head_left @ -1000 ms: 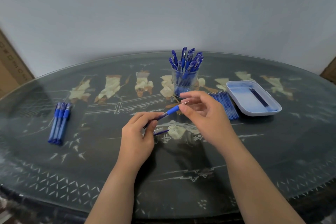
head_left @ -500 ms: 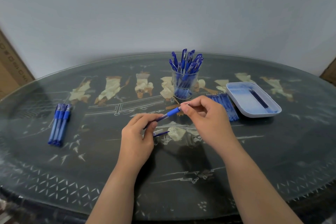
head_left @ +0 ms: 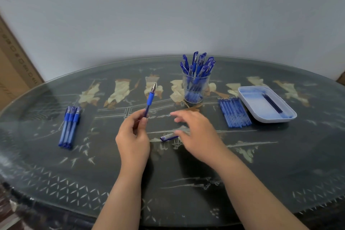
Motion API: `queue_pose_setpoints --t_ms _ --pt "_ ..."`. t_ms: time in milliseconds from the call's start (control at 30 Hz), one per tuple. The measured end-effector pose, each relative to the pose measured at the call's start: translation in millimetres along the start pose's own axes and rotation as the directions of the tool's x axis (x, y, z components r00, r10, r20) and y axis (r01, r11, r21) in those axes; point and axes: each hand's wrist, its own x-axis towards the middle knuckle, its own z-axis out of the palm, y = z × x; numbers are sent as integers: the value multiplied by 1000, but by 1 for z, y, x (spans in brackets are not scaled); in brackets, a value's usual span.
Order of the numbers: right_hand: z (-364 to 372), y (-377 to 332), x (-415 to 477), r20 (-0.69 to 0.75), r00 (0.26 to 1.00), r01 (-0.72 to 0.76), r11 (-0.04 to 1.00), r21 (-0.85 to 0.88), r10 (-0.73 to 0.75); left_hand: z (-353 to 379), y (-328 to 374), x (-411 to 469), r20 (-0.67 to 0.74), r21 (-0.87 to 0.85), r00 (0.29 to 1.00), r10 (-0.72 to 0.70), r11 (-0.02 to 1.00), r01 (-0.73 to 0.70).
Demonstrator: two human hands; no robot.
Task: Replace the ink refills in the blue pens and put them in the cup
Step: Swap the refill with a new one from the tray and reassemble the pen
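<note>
a: what's around you right now?
b: in front of me, a dark oval table [head_left: 186, 183] under a glass top. pale robed figures [head_left: 121, 91] are inlaid in a row across it, with small leaf marks along the near rim.
a: and behind it?
b: a plain grey-white wall [head_left: 168, 15], evenly lit, and a soft sheen on the glass. there's a brown cardboard box [head_left: 13, 69] at my far left and another brown edge [head_left: 341, 78] at the far right.

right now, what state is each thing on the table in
held pen: uncapped, tip up, in left hand
cap: off, lying on table
right hand: open, by the cap
cup: upright, full of capped pens
three pens: capped, lying flat
loose refills: lying beside tray
tray: holds dark refills
</note>
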Motion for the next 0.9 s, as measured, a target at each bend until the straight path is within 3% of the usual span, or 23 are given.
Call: queue_pose_setpoints --t_ms 133,233,300,400,467,567,733,900 --pt "23 4 5 155 957 279 921 -272 -244 0 -2 1 -5 12 1000 7 1000 -7" --pt "31 13 6 148 950 310 889 -337 -275 1 -2 1 23 14 999 24 1000 -24" --pt "30 18 3 7 972 232 950 -211 -236 2 -2 -1 61 3 997 49 999 -49" --pt "6 15 -1 -202 977 -35 985 171 70 3 -2 -2 122 29 986 114 993 -118" --pt "-12 13 -1 -222 935 -159 887 434 276 4 -2 -3 159 61 974 158 984 -170" --pt "-27 11 -2 -174 886 -161 637 754 430 5 -3 -4 223 85 948 227 964 -251" --pt "-42 8 -3 -140 880 -36 358 933 454 6 -5 -5 300 123 905 303 928 -352" --pt "-46 3 -5 -169 898 37 311 950 406 6 -4 -4 332 141 882 335 907 -397"
